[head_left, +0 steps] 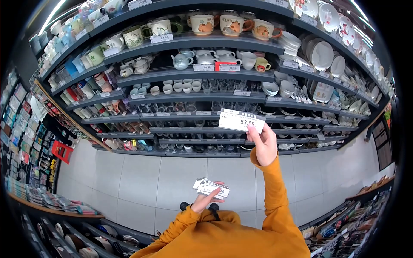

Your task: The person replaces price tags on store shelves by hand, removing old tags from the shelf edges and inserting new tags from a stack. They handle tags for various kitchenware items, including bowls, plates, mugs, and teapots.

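Note:
My right hand [264, 144] is raised in front of the shelves, thumb and fingers closed on one white price tag [234, 120] printed 53.80. The thumb covers part of its lower right corner. Lower down, near my body, my left hand [204, 201] grips a fanned stack of price tags [213, 189]. Behind the raised tag are shelf rows with drinking glasses [189, 106] and bowls [270, 89]. Smaller print on the tags is too fine to read.
Tiered shelves ahead hold mugs [202, 24], a light blue teapot [182, 61], white cups [177, 87] and plates [322, 56], with price tags along their edges. A red step stool [62, 151] stands at left on the tiled floor [142, 176]. More racks stand at both lower sides.

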A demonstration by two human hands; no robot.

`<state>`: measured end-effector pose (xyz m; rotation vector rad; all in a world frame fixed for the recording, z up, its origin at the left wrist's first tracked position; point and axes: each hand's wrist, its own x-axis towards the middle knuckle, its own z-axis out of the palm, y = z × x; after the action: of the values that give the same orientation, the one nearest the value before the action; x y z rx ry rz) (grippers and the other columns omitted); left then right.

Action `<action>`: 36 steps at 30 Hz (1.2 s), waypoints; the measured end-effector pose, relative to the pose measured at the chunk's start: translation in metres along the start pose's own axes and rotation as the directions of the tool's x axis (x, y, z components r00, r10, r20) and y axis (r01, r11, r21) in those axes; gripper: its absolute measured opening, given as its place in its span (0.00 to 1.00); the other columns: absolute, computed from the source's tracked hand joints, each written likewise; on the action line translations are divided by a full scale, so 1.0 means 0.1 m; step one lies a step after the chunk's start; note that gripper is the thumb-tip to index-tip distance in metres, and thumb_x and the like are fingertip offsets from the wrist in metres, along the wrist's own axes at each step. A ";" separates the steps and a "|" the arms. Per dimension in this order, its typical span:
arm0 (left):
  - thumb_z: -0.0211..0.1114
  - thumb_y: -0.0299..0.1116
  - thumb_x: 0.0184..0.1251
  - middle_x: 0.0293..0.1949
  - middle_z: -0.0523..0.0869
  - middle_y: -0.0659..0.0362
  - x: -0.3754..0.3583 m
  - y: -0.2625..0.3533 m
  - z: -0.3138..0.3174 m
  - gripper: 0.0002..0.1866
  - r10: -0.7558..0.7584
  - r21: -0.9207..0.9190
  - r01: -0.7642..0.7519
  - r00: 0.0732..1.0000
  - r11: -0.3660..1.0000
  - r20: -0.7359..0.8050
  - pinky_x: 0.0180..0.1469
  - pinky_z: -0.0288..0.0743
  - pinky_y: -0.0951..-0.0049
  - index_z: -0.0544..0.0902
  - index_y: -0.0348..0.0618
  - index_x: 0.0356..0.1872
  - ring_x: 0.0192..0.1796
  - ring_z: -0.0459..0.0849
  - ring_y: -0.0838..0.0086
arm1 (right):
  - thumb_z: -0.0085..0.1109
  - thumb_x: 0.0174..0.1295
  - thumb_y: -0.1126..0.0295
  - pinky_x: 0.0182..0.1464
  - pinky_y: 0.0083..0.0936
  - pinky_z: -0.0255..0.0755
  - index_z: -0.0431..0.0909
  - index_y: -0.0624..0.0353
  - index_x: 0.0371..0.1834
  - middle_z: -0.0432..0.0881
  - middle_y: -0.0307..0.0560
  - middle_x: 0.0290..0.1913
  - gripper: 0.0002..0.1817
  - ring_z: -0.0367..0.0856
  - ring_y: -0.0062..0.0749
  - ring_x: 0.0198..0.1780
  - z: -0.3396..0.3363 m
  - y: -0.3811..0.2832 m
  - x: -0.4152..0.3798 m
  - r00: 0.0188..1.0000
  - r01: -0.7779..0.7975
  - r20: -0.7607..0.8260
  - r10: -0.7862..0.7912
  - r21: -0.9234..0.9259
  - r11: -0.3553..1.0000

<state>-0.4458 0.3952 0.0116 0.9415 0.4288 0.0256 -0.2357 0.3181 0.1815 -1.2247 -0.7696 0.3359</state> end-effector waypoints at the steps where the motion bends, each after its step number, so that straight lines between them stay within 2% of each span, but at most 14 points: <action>1: 0.58 0.34 0.72 0.51 0.81 0.53 0.01 -0.01 0.00 0.21 -0.001 -0.002 0.001 1.000 1.000 -0.004 0.46 0.85 0.72 0.71 0.37 0.62 0.49 0.84 0.70 | 0.55 0.69 0.72 0.35 0.13 0.64 0.75 0.67 0.47 0.78 0.36 0.34 0.10 0.68 0.13 0.31 0.00 -0.02 0.02 1.000 -0.002 0.004 0.002 -0.002 1.000; 15: 0.59 0.34 0.71 0.51 0.81 0.54 0.09 -0.02 0.04 0.21 -0.011 -0.018 0.011 1.000 1.000 -0.012 0.46 0.85 0.72 0.71 0.38 0.61 0.49 0.84 0.71 | 0.57 0.68 0.69 0.35 0.12 0.65 0.76 0.67 0.49 0.80 0.37 0.36 0.13 0.69 0.13 0.32 -0.09 -0.07 0.13 1.000 0.008 0.018 -0.008 -0.028 1.000; 36: 0.58 0.33 0.72 0.50 0.81 0.55 0.08 -0.04 0.02 0.19 -0.021 -0.056 0.021 1.000 0.998 -0.005 0.47 0.85 0.71 0.73 0.38 0.60 0.48 0.83 0.72 | 0.57 0.68 0.70 0.34 0.13 0.66 0.76 0.65 0.47 0.79 0.37 0.34 0.11 0.70 0.13 0.31 -0.10 -0.10 0.11 1.000 0.025 0.003 -0.025 -0.075 0.997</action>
<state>-0.4382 0.3925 0.0067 0.8824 0.4412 0.0213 -0.2224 0.3143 0.1931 -1.2839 -0.8052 0.2901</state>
